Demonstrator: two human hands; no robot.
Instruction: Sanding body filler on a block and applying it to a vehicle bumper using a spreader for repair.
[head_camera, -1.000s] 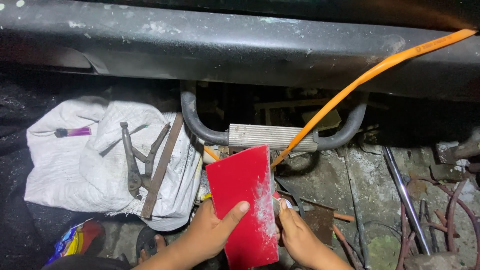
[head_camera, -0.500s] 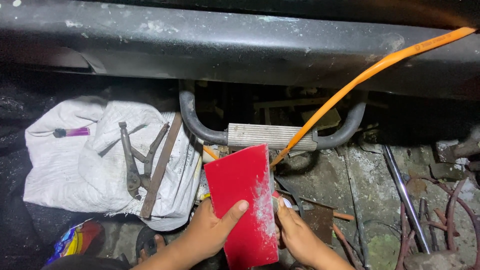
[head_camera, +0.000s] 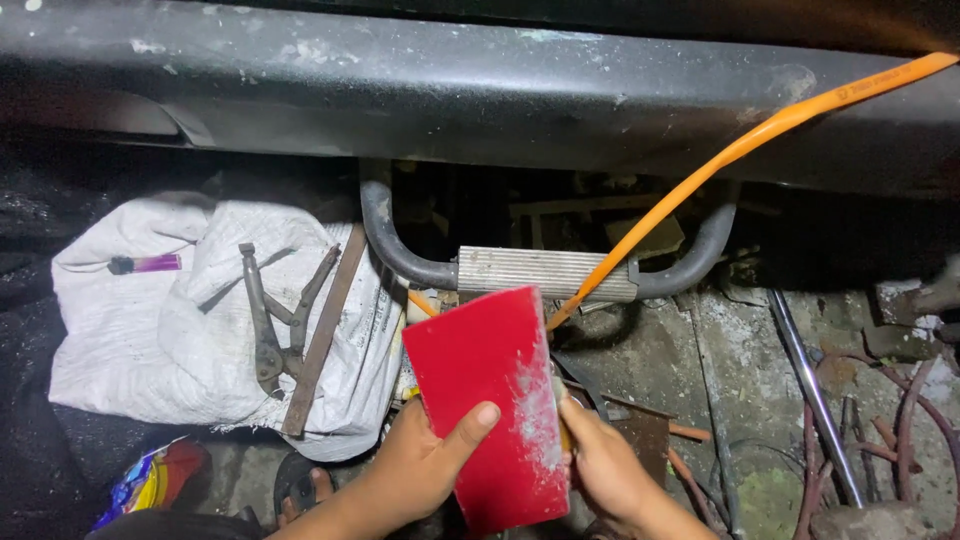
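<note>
A flat red panel (head_camera: 495, 400), smeared with white dust on its right side, stands tilted in the lower middle of the view. My left hand (head_camera: 425, 465) grips its left edge, thumb pressed across the red face. My right hand (head_camera: 605, 465) holds the right edge, fingers partly hidden behind the panel. Just beyond the panel sits a ribbed grey metal block (head_camera: 545, 272) joined to a curved dark pipe (head_camera: 385, 240).
An orange hose (head_camera: 745, 145) runs from the block up to the top right. A white sack (head_camera: 165, 330) on the left carries rusty pliers (head_camera: 270, 320), a flat rusty bar (head_camera: 320, 330) and a purple lighter (head_camera: 150, 263). Metal rods (head_camera: 810, 395) and rusty scrap lie right.
</note>
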